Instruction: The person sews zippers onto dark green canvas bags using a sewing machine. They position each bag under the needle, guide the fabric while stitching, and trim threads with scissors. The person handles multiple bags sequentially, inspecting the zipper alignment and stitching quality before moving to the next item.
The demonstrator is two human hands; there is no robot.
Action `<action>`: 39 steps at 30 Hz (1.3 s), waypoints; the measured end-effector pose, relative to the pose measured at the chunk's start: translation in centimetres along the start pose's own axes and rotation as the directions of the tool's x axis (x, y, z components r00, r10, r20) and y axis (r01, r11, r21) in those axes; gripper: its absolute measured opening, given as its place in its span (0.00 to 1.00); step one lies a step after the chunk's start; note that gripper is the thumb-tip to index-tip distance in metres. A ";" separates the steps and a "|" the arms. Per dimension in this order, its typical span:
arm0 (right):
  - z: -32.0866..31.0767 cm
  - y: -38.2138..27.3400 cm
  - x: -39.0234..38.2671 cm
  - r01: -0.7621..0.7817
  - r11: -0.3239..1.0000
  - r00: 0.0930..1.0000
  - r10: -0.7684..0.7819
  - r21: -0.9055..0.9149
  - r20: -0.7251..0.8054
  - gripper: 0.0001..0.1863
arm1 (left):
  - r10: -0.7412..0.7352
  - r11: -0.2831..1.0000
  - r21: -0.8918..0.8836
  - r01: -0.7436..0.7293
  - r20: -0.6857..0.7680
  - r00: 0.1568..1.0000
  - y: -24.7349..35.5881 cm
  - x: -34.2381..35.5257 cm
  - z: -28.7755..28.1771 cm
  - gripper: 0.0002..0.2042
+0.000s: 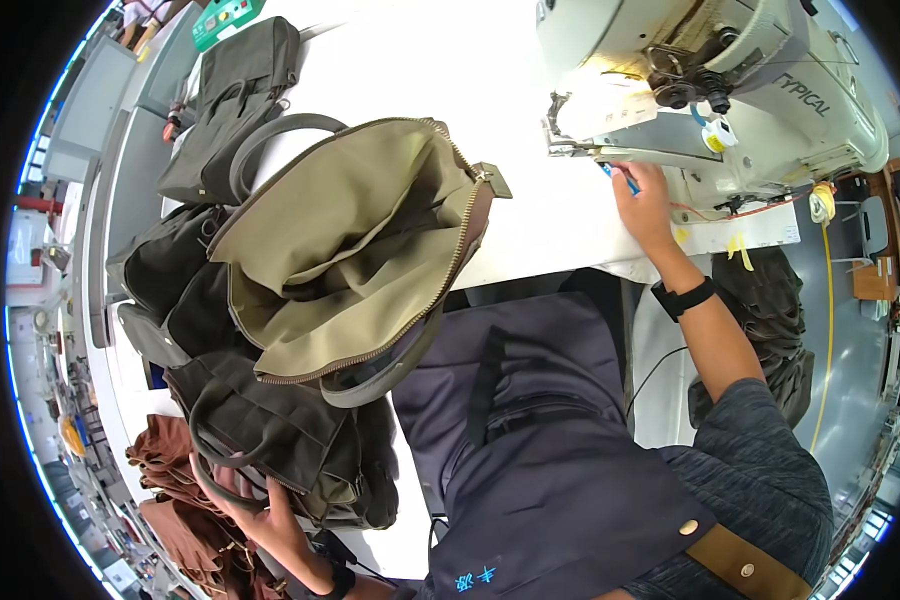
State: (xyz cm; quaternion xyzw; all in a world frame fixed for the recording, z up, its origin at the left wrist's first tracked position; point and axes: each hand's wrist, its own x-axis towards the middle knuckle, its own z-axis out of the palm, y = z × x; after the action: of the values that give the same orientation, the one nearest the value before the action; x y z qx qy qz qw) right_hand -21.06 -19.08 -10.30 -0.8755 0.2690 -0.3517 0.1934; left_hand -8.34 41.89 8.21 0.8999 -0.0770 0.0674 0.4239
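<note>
My left hand is closed round the handle of a dark olive bag at the lower left. At the sewing machine, my right hand is closed on a slim blue tool. That tool is mostly hidden by my fingers, so its exact kind cannot be made out. A larger handbag lies between my hands on the left, its zipped mouth gaping and its olive lining showing. Its grey handles stick out on both sides.
More dark bags lie along the table's left side. Reddish-brown bags are piled at the lower left. A green box stands at the far edge. Dark bags hang or lie beneath the white tabletop on the right.
</note>
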 end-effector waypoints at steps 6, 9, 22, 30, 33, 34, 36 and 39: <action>-0.2 -0.3 0.2 -0.010 1.000 1.000 0.010 -0.017 0.013 0.09 | 0.040 0.962 0.257 -0.098 0.224 0.974 1.5 0.2 -0.7 0.22; -0.1 -0.3 0.1 -0.022 1.000 1.000 0.022 -0.007 0.010 0.09 | 0.089 0.930 0.328 -0.167 0.239 0.967 2.5 0.5 -0.5 0.23; 0.1 1.3 0.3 0.004 1.000 0.995 -0.005 0.010 0.102 0.13 | -0.136 0.928 0.349 0.130 -0.009 0.991 4.1 -0.1 -1.1 0.27; 0.2 2.4 0.3 -0.068 0.997 0.986 0.071 -0.024 0.149 0.15 | -0.189 0.973 -0.169 0.159 -0.182 0.965 2.0 0.8 -1.9 0.26; 0.2 2.7 0.3 -0.062 0.998 0.984 0.065 -0.026 0.164 0.16 | -0.089 0.953 -0.292 0.076 -0.032 0.995 2.1 0.3 -0.8 0.30; 0.3 2.8 0.2 -0.069 0.997 0.982 0.071 -0.022 0.172 0.16 | -0.162 0.911 -0.381 0.160 0.029 0.986 2.2 0.0 -0.4 0.32; 0.2 2.9 0.3 -0.086 0.996 0.983 0.085 -0.001 0.162 0.16 | -0.108 0.987 -0.126 0.101 -0.047 0.993 2.0 0.1 0.2 0.33; 0.3 2.8 0.2 -0.094 0.995 0.980 0.096 -0.020 0.173 0.16 | -0.127 0.992 -0.012 0.127 -0.166 0.978 1.3 0.9 0.0 0.33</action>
State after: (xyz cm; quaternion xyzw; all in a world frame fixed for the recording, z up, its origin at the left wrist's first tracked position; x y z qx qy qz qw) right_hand -21.62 -21.31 -11.85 -0.8902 0.2946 -0.2627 0.2274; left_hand -7.72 41.05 9.35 0.8939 0.0161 0.1148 0.4330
